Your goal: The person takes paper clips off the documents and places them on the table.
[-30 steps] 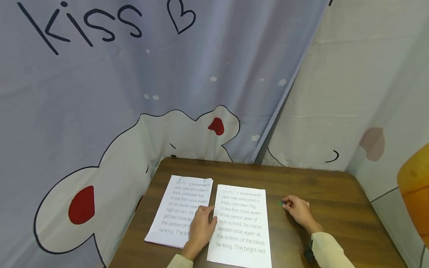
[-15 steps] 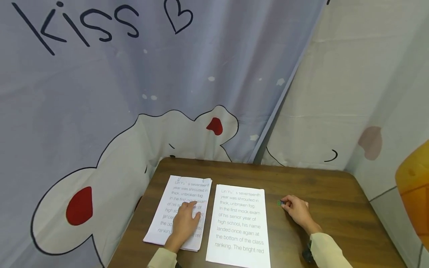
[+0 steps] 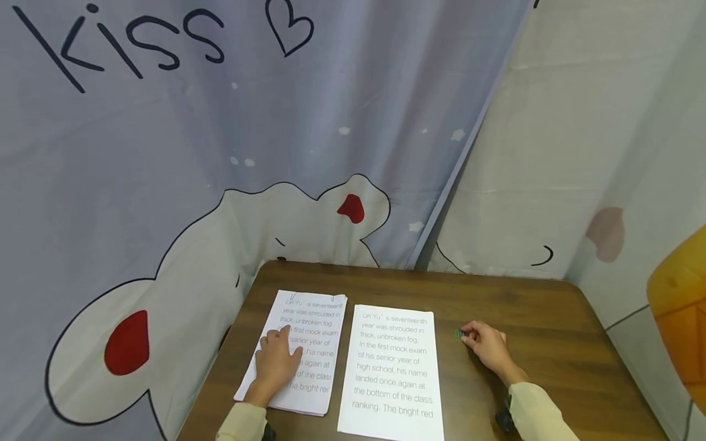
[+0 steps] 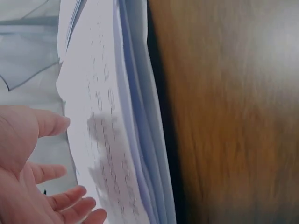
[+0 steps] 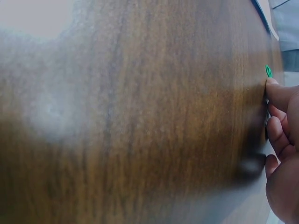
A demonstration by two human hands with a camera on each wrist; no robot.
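Observation:
My left hand (image 3: 276,362) is over the left stack of printed paper (image 3: 315,401), fingers spread and loosely bent. In the left wrist view a gap shows between the fingers (image 4: 56,123) and the loose, layered sheet edges (image 4: 140,140); nothing is held. Two small paper clips (image 3: 292,297) sit along that stack's top edge. On the right, thumb and forefinger of my right hand (image 3: 489,348) pinch a green paper clip (image 5: 268,71) low over the table. A bluish bit also shows at those fingertips, too small to make out.
A second stack of printed paper (image 3: 391,367) lies between the hands, apart from the left one. The brown wooden table (image 3: 551,343) ends at the back against a printed curtain (image 3: 309,122). A black band (image 3: 504,419) circles the right wrist.
My left hand has moved left, from the gap between the two stacks onto the left stack. The right hand stays in place with the green paper clip.

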